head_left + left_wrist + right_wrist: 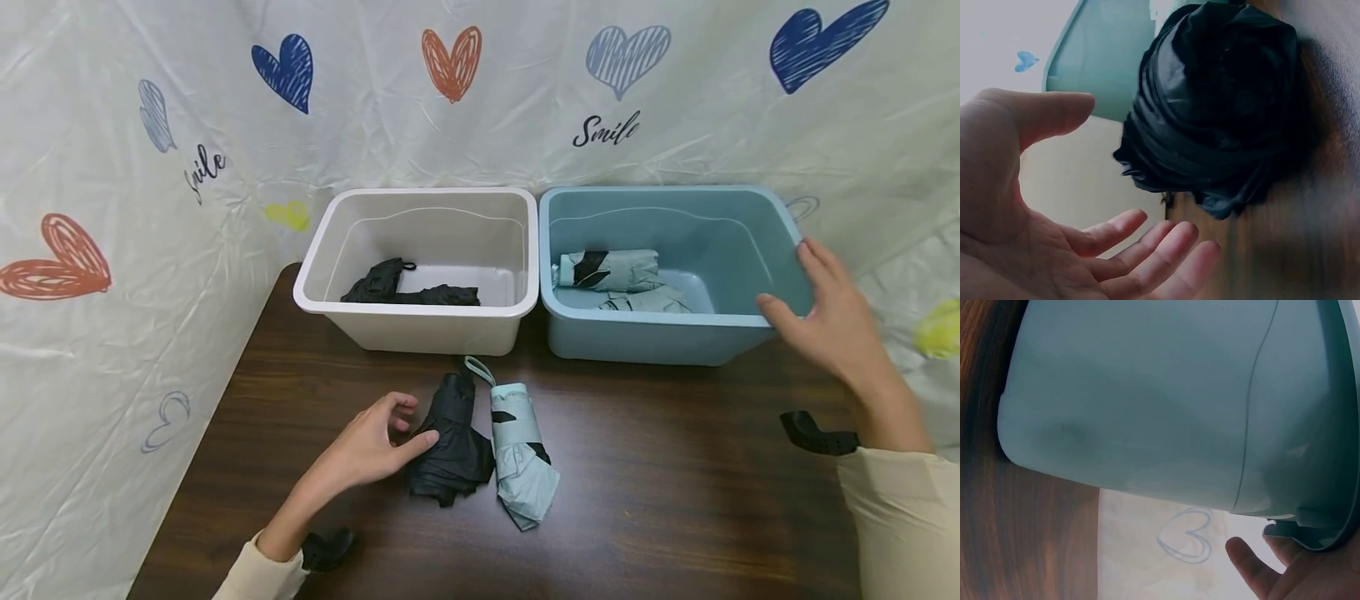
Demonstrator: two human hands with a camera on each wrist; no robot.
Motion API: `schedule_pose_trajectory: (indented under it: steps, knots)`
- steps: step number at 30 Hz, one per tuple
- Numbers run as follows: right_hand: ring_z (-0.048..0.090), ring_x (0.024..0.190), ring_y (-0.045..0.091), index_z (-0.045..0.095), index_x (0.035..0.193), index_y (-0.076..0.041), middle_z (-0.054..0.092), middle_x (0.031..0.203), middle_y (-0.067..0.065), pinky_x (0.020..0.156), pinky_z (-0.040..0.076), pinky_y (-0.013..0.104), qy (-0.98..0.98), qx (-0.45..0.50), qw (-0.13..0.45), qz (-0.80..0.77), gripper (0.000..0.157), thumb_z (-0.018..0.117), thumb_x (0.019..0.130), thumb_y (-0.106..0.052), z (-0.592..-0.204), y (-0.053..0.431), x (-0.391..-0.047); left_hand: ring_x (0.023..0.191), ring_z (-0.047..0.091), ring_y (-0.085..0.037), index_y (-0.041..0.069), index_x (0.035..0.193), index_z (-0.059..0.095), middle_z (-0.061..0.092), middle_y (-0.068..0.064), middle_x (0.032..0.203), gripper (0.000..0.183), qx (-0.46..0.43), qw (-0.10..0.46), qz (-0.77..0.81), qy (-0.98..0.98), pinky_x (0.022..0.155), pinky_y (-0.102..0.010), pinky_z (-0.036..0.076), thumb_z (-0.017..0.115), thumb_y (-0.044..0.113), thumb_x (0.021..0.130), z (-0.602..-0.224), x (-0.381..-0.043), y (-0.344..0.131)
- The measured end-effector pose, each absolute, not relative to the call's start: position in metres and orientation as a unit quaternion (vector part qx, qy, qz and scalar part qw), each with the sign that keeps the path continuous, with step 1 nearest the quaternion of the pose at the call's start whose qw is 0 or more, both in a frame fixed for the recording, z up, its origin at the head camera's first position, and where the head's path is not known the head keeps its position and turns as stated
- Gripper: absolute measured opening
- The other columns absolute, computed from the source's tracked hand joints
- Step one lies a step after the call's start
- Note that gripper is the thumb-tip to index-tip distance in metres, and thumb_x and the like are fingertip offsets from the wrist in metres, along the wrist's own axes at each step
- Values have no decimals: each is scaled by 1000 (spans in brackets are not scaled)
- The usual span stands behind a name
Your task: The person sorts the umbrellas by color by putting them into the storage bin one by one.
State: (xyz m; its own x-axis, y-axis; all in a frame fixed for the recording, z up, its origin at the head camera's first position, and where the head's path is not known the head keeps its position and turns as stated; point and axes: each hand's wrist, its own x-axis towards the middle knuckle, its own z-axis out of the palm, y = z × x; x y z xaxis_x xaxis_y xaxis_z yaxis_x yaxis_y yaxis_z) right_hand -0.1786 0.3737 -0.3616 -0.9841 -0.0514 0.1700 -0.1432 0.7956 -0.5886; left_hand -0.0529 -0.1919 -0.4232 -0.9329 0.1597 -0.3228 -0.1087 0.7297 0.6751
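Currently, left hand (371,446), grip spread, is beside black umbrella (455,446); right hand (838,321), also spread, touches blue bin (645,339).

Black umbrella (452,450), pale blue umbrella (523,475) with black patches (504,417).
Off-white bin (420,333), blue bin (645,337); brown wood-grain table (660,483); white sheet (360,125) with navy, orange, pale blue and yellow hearts (287,73); cream sleeves (900,517).
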Motion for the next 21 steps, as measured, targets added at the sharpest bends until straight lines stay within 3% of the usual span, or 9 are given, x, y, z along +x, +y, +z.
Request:
schedule_pose_trajectory:
  steps: [14,21]
  knots:
    - [13,161,56,16,169,-3,11,178,22,126,12,76,-946,48,79,311,84,55,100,-31,-363,371,-181,118,66,-25,7,140,60,69,-11,131,67,3,194,384,903,103,-51,55,78,50,92,-441,-51,-177]
    - [12,161,56,17,169,-2,10,178,22,127,11,76,-944,50,82,314,84,55,100,-31,-364,372,-179,128,62,-32,7,144,58,62,-15,141,74,-11,185,371,910,105,-57,52,77,54,91,-445,-45,-171]
